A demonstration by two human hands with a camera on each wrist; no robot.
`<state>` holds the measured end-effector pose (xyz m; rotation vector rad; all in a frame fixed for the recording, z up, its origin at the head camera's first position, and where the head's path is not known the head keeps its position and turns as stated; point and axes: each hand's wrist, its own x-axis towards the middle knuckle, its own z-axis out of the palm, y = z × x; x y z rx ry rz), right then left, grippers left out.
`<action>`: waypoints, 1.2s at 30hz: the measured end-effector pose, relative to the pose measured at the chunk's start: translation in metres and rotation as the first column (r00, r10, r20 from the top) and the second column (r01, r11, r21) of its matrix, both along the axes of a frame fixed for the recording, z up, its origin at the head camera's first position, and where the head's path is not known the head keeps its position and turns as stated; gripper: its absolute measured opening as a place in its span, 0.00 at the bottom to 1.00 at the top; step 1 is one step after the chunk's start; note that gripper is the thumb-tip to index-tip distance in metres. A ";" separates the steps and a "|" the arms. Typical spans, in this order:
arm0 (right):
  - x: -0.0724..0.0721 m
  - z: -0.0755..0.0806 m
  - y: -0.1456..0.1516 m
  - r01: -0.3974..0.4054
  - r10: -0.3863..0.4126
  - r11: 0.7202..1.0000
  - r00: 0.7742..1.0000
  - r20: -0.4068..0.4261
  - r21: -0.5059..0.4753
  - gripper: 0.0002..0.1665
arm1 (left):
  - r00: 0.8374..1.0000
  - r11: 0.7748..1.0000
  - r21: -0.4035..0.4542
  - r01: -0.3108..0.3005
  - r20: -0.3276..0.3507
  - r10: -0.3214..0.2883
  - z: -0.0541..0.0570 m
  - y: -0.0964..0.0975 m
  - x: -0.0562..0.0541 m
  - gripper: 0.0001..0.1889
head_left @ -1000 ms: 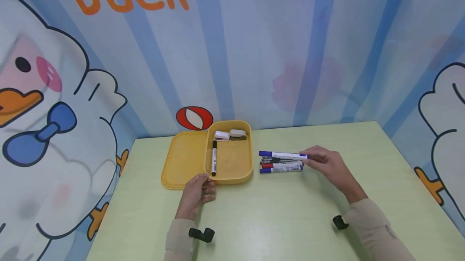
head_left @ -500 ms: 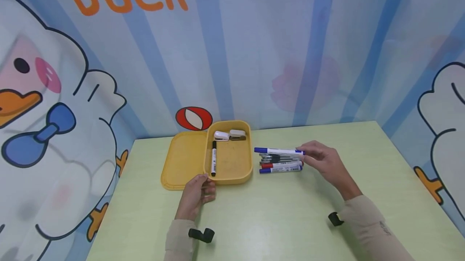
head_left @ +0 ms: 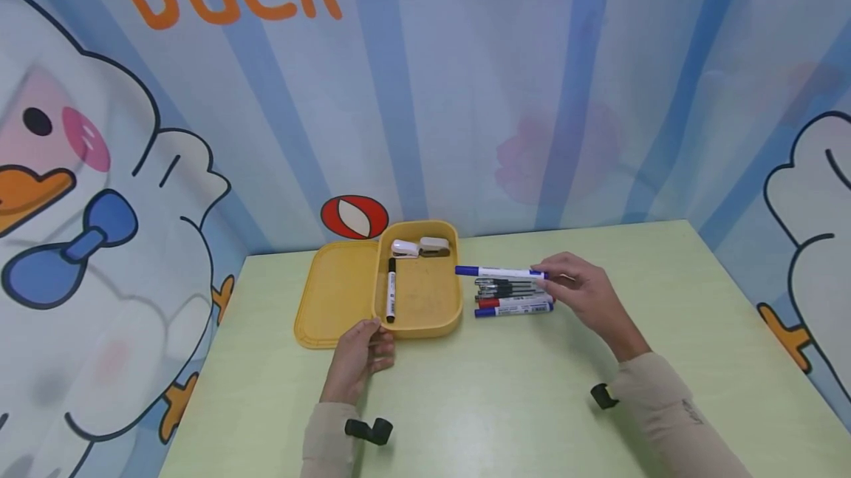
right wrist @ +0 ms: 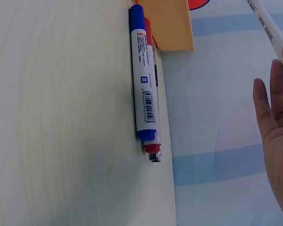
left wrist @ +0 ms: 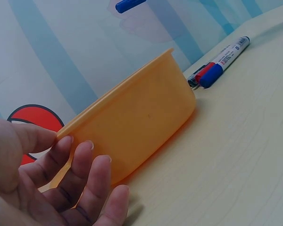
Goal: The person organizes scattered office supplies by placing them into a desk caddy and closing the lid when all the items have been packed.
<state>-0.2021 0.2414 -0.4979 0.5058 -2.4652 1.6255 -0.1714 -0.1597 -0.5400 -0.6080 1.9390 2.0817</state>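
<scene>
My right hand (head_left: pixel 585 297) pinches the rear end of a blue-capped whiteboard marker (head_left: pixel 501 272) between thumb and fingers. The cap points left, close to the right rim of a yellow plastic box (head_left: pixel 432 332). In the right wrist view this marker is raised above the tabletop. At the box's front left corner, my left hand (head_left: pixel 357 360) grips the rim, thumb on top and fingertips against the outer wall (left wrist: pixel 141 113). Inside the box lie a black-capped marker (head_left: pixel 391 289) and two small white-topped items (head_left: pixel 406 248) at the back.
Right of the box, another blue marker (head_left: pixel 515 310) lies alongside a red marker (right wrist: pixel 153 149) and several black pens (head_left: pixel 508 287). The box's yellow lid (head_left: pixel 337 293) lies flat to the left. A printed curtain (head_left: pixel 465 94) hangs behind the table's back edge.
The right hand has lifted the blue-capped marker off the pen pile and carried it left toward the box, uncovering the black pens. The left hand has stayed on the rim.
</scene>
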 end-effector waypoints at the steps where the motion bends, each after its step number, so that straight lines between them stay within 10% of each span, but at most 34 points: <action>1: 0.000 0.001 -0.001 0.003 -0.003 1.000 1.000 0.001 0.004 0.16 | 1.000 1.000 0.001 -0.001 -0.001 0.001 0.000 0.000 0.000 0.16; 11: 0.013 0.029 -0.026 0.024 -0.023 0.999 0.999 -0.047 0.035 0.15 | 1.000 1.000 0.008 0.004 -0.017 -0.003 -0.001 -0.001 0.000 0.15; 36: -0.016 -0.003 -0.067 -0.005 0.001 0.999 0.996 -0.089 -0.046 0.14 | 1.000 1.000 0.011 0.007 -0.030 -0.007 -0.002 0.000 0.001 0.15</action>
